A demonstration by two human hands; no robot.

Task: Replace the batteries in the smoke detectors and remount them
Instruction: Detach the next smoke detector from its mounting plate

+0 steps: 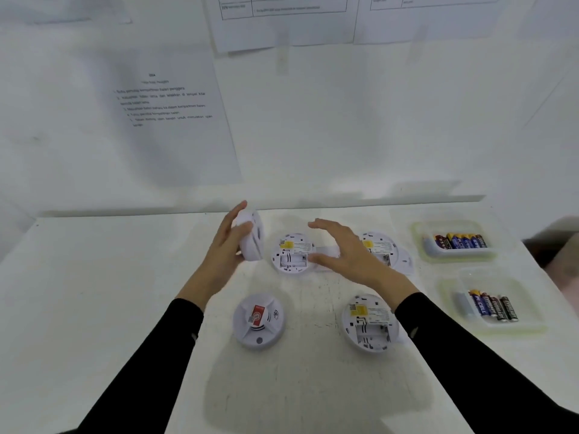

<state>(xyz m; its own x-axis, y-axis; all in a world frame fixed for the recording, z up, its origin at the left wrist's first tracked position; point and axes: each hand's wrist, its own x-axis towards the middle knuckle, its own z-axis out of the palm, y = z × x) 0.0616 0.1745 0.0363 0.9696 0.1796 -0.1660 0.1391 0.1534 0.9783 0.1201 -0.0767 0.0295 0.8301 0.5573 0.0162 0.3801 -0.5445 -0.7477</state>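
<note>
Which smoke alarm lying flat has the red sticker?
The front-left smoke alarm, lying face up with the sticker on top. The other alarms lying flat show their backs instead.

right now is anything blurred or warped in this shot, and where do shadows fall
Head view: the left hand and its held detector are motion-smeared; the right hand is slightly soft; the table bows at its far edge from the wide lens; a soft grey shadow lies between the forearms; print on the wall sheet is unreadably soft.
</note>
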